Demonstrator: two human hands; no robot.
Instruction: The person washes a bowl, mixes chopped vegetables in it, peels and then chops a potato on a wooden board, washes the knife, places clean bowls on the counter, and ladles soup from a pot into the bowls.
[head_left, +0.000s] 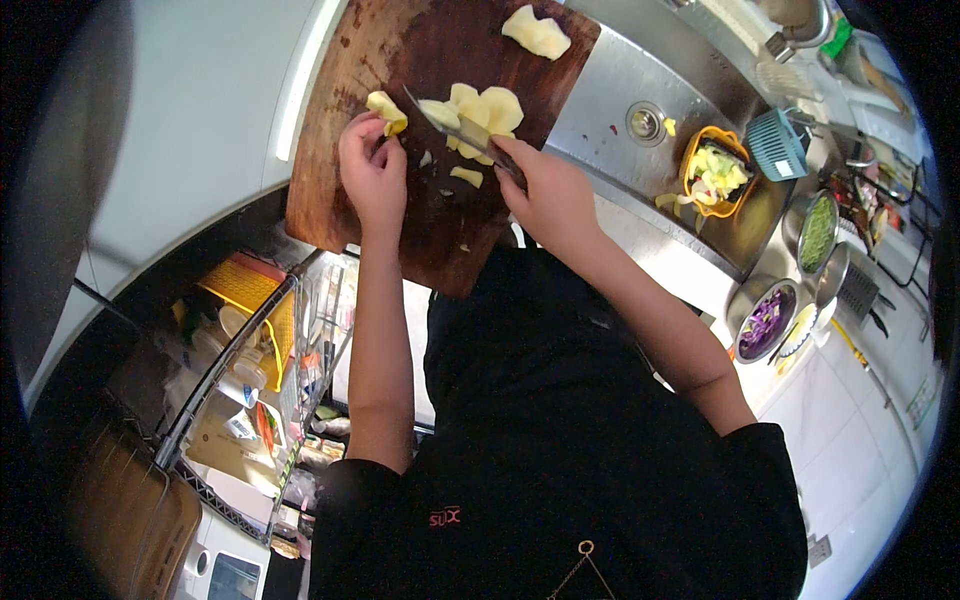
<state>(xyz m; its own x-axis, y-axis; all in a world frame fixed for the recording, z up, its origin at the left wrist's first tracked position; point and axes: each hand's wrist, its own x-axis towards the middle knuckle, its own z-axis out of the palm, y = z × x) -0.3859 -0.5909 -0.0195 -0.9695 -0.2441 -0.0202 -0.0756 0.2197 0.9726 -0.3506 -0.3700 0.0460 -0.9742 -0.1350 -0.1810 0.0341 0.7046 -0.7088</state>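
My left hand (375, 169) holds a pale yellow vegetable or fruit piece (388, 114) with a darker yellow underside, above the wooden cutting board (337, 82). My right hand (547, 187) grips the handle of a kitchen knife (474, 133), its blade pointing up and left. On the blade near its tip rests a pale slice (439, 112). Several overlapping pale yellow slices (499, 109) lie just behind the blade, partly covered by it. A small strip (466, 177) lies nearer me, with tiny scraps about it. A larger irregular piece (536, 32) sits at the board's far edge.
Right of the board is a stainless steel sink (600, 97) with an orange basket (686, 169) of yellowish peelings and a blue basket (776, 146). Metal bowls hold shredded purple vegetable (766, 319) and shredded green vegetable (817, 232). A wire shelf rack (225, 360) stands at left.
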